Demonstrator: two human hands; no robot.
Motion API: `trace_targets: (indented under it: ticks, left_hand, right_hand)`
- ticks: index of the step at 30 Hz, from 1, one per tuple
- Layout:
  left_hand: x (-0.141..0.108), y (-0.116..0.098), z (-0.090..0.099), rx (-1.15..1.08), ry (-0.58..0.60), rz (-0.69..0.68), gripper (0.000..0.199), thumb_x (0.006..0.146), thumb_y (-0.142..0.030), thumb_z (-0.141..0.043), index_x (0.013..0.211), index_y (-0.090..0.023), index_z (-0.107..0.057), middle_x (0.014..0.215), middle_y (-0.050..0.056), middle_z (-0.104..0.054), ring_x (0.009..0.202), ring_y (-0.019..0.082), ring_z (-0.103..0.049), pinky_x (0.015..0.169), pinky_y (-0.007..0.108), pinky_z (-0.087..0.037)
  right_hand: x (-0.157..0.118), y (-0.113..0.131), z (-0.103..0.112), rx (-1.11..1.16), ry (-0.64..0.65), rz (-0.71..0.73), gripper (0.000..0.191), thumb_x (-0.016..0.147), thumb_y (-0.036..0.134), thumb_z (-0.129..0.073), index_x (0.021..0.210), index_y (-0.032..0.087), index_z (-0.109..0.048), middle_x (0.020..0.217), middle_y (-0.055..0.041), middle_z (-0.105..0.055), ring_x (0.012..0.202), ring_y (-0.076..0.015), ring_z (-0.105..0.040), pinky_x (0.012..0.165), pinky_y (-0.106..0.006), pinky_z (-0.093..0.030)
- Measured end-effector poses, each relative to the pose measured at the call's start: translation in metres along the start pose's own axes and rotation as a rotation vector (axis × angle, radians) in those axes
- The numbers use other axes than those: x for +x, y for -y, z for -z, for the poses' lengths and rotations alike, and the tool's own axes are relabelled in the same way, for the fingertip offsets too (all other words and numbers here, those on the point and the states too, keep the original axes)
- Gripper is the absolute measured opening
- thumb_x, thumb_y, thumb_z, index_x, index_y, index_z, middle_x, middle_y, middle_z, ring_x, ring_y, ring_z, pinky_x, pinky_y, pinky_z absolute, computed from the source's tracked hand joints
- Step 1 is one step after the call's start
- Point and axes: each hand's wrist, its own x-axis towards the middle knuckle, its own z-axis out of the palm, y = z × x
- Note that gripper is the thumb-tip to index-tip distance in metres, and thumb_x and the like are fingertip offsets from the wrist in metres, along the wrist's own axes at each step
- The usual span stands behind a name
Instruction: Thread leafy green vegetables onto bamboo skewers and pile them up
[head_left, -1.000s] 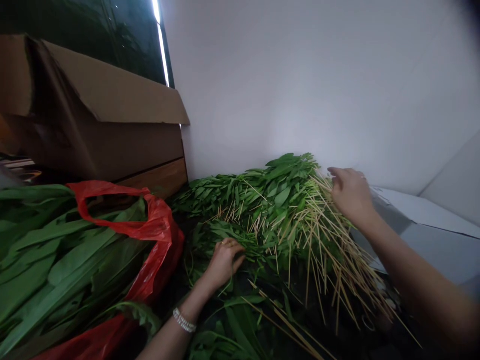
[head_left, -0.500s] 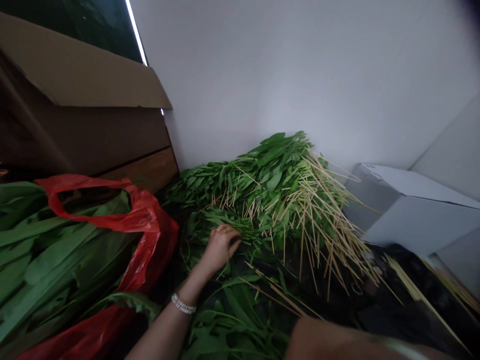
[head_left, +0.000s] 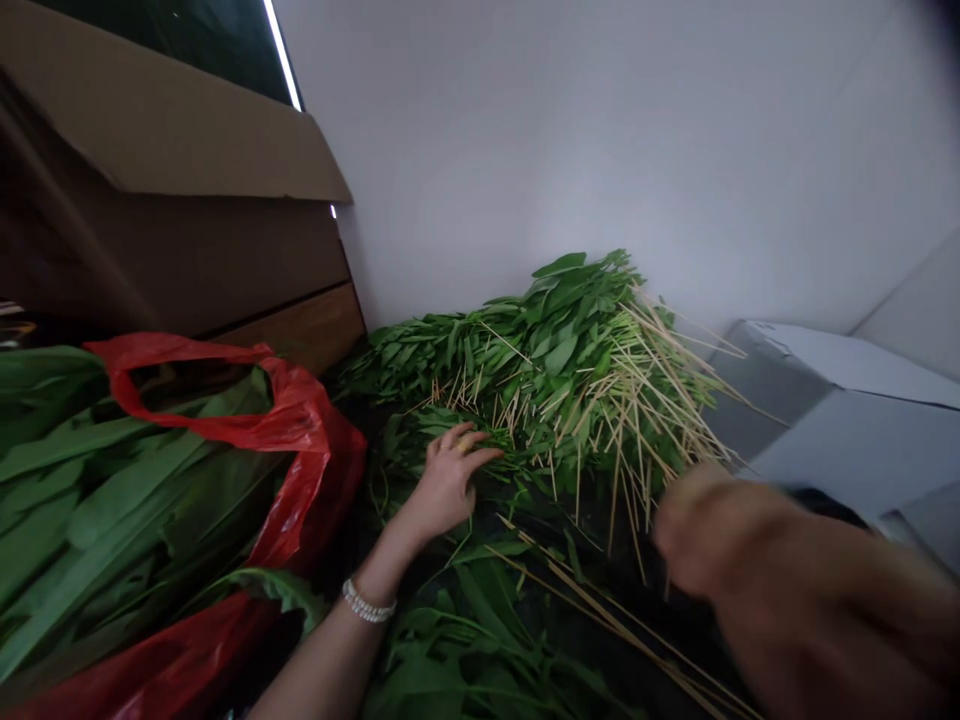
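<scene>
My left hand [head_left: 448, 482], with a ring and a beaded bracelet, reaches over loose leafy green stems [head_left: 420, 430] in front of the pile. Its fingers are spread and touch or hover just above the leaves. Smeared by motion, my right hand [head_left: 750, 560] is close to the camera on the right; its fingers cannot be made out. Behind both hands lies a heap of leafy greens [head_left: 555, 340] threaded on thin wooden skewers [head_left: 645, 400], whose bare ends point right and down. More loose leaves [head_left: 480, 650] lie below my left hand, beside several bare skewers [head_left: 615, 620].
A red plastic bag [head_left: 300, 430] full of long green leaves [head_left: 127, 500] stands on the left. Behind it is an open cardboard box [head_left: 210, 250]. A white box [head_left: 862, 430] sits at the right, and a pale wall [head_left: 600, 130] rises behind the heap.
My right hand has risen from the bottom edge towards the skewer ends. My left hand's fingers have spread from a more closed pose. The view has shifted slightly.
</scene>
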Motion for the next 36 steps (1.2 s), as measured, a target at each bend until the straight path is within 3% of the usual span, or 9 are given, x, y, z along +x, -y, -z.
trace_targets:
  ticks: [2, 4, 7, 11, 17, 25, 28, 33, 36]
  left_hand:
    - [0.002, 0.001, -0.002, 0.079, -0.136, 0.056, 0.065, 0.071, 0.005, -0.045, 0.126, -0.03, -0.056, 0.132, 0.007, -0.055, 0.126, 0.03, -0.039, 0.098, 0.051, -0.032]
    - [0.003, 0.003, -0.004, 0.075, -0.269, 0.112, 0.053, 0.082, -0.002, -0.045, 0.127, -0.027, -0.054, 0.122, 0.009, -0.062, 0.114, 0.028, -0.049, 0.094, 0.047, -0.037]
    - [0.004, 0.007, -0.006, -0.106, -0.342, 0.156, 0.032, 0.088, -0.021, -0.054, 0.12, -0.022, -0.057, 0.099, 0.006, -0.069, 0.092, 0.022, -0.061, 0.085, 0.036, -0.046]
    - [0.004, 0.006, -0.008, -0.277, -0.277, 0.187, 0.02, 0.088, -0.03, -0.056, 0.106, -0.022, -0.062, 0.09, 0.003, -0.071, 0.081, 0.018, -0.066, 0.076, 0.028, -0.048]
    - [0.004, -0.008, -0.006, -0.23, -0.13, 0.099, 0.022, 0.094, -0.03, -0.045, 0.105, -0.022, -0.063, 0.1, 0.003, -0.071, 0.091, 0.017, -0.065, 0.082, 0.027, -0.047]
    - [-0.001, -0.001, -0.024, 0.189, 0.086, 0.015, 0.024, 0.091, -0.024, -0.048, 0.108, -0.024, -0.065, 0.088, 0.006, -0.071, 0.086, 0.022, -0.064, 0.078, 0.032, -0.046]
    - [-0.001, 0.0, -0.025, 0.251, 0.028, 0.072, 0.035, 0.086, -0.023, -0.055, 0.121, -0.022, -0.059, 0.093, 0.008, -0.068, 0.089, 0.023, -0.061, 0.079, 0.034, -0.047]
    - [0.001, -0.001, -0.026, 0.307, -0.09, 0.028, 0.058, 0.076, -0.016, -0.064, 0.131, -0.027, -0.05, 0.131, 0.011, -0.053, 0.121, 0.031, -0.043, 0.095, 0.046, -0.036]
    - [0.0, 0.002, -0.029, 0.306, -0.058, 0.015, 0.057, 0.074, -0.015, -0.065, 0.129, -0.025, -0.052, 0.121, 0.011, -0.058, 0.12, 0.03, -0.042, 0.101, 0.05, -0.029]
  right_hand:
    - [0.003, -0.006, -0.02, 0.283, 0.176, -0.12, 0.028, 0.096, 0.027, -0.039, 0.086, 0.025, -0.065, 0.089, -0.0044, -0.068, 0.079, -0.0175, -0.064, 0.066, -0.03, -0.053]
    - [-0.004, -0.018, -0.048, 0.356, 0.34, -0.248, 0.024, 0.094, 0.021, -0.04, 0.097, 0.023, -0.063, 0.095, -0.0033, -0.068, 0.085, -0.0149, -0.063, 0.074, -0.027, -0.051]
    - [-0.028, -0.039, -0.09, 0.128, 0.522, -0.25, 0.021, 0.088, 0.012, -0.044, 0.091, 0.02, -0.062, 0.091, -0.0028, -0.066, 0.088, -0.0153, -0.06, 0.079, -0.028, -0.046]
    - [-0.055, -0.051, -0.12, -0.216, 0.747, -0.238, 0.019, 0.084, 0.007, -0.049, 0.078, 0.018, -0.063, 0.082, -0.0038, -0.064, 0.084, -0.0187, -0.057, 0.072, -0.028, -0.042]
    - [-0.067, -0.046, -0.126, -0.318, 0.772, -0.211, 0.022, 0.082, 0.003, -0.047, 0.081, 0.017, -0.063, 0.086, -0.0079, -0.063, 0.087, -0.0233, -0.055, 0.074, -0.032, -0.037]
    - [-0.074, -0.045, -0.131, -0.353, 0.744, -0.153, 0.019, 0.088, 0.009, -0.046, 0.084, 0.019, -0.061, 0.085, -0.006, -0.061, 0.086, -0.0238, -0.053, 0.074, -0.034, -0.035]
    - [-0.077, -0.046, -0.133, -0.328, 0.72, -0.134, 0.012, 0.087, 0.013, -0.052, 0.084, 0.02, -0.061, 0.086, -0.005, -0.061, 0.087, -0.0235, -0.053, 0.075, -0.033, -0.035]
    - [-0.08, -0.048, -0.136, -0.335, 0.7, -0.101, 0.018, 0.086, 0.007, -0.048, 0.08, 0.02, -0.059, 0.085, -0.0047, -0.061, 0.084, -0.0218, -0.054, 0.073, -0.032, -0.034]
    - [-0.079, -0.047, -0.135, -0.359, 0.664, -0.075, 0.016, 0.084, 0.007, -0.05, 0.08, 0.019, -0.057, 0.082, -0.0049, -0.061, 0.082, -0.0233, -0.054, 0.073, -0.033, -0.034]
